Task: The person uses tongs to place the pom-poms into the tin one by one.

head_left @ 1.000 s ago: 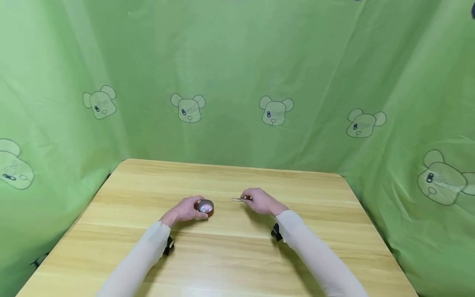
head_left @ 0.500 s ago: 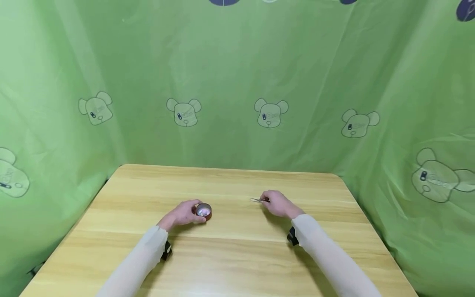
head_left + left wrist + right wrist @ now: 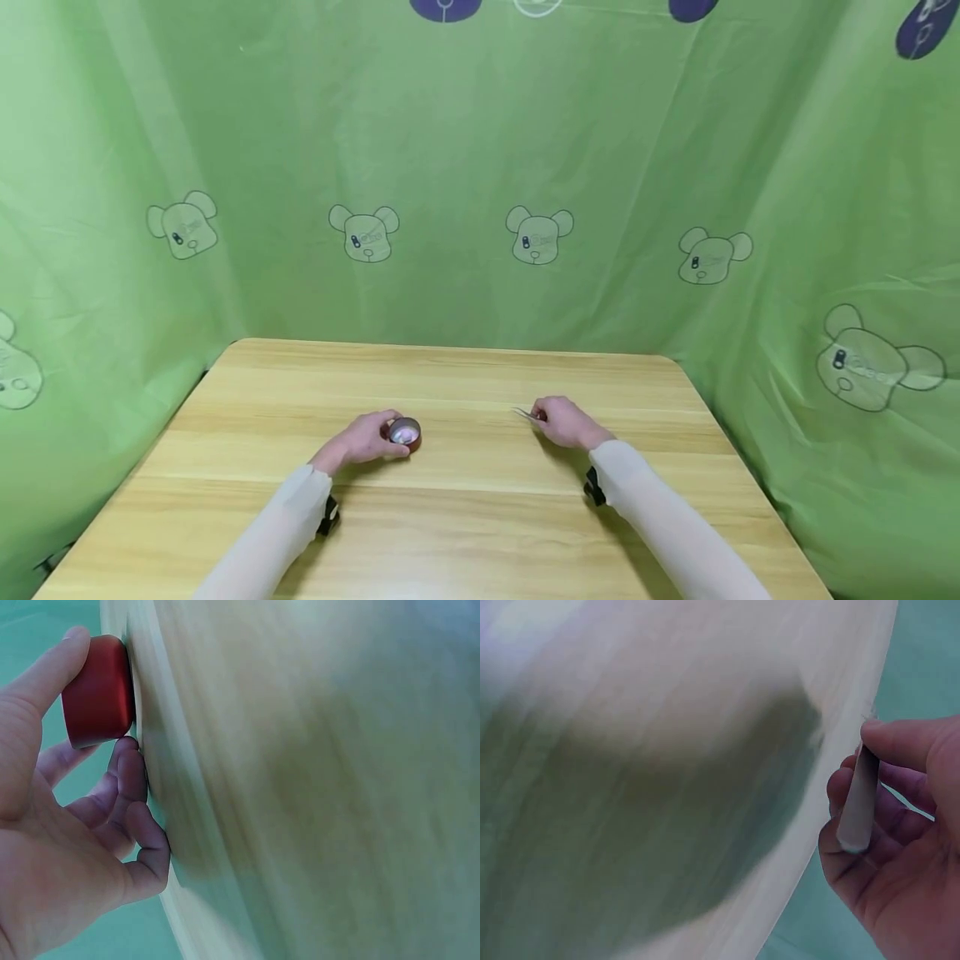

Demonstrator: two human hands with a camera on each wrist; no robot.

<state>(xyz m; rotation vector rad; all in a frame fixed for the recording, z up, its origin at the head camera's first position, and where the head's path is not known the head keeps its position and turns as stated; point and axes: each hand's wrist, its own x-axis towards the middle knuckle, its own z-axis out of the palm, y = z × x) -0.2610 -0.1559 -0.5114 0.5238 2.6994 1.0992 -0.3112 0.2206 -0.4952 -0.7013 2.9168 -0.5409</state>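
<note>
My left hand (image 3: 366, 438) grips a small red round tin (image 3: 406, 445), open at the top, with something shiny and pale inside. In the left wrist view the tin's smooth red side (image 3: 99, 694) shows low over the table, the thumb along it and the other fingers curled below. To the right, my right hand (image 3: 567, 425) pinches a pair of slim metal tweezers (image 3: 524, 413) whose tips point left toward the tin. Their broad blunt end (image 3: 859, 806) lies across the curled fingers in the right wrist view. The tweezers' tips are hardly visible there.
Both hands are over a light wood-grain table (image 3: 465, 533) with rounded far corners. A green curtain (image 3: 450, 125) printed with bear heads surrounds it at the back and sides. Dark wrist cameras (image 3: 328, 515) sit under both sleeves.
My right hand has moved right with the tweezers, away from the tin, and the tweezers have turned slightly. The left hand keeps its hold on the tin. The head view has tilted up a little.
</note>
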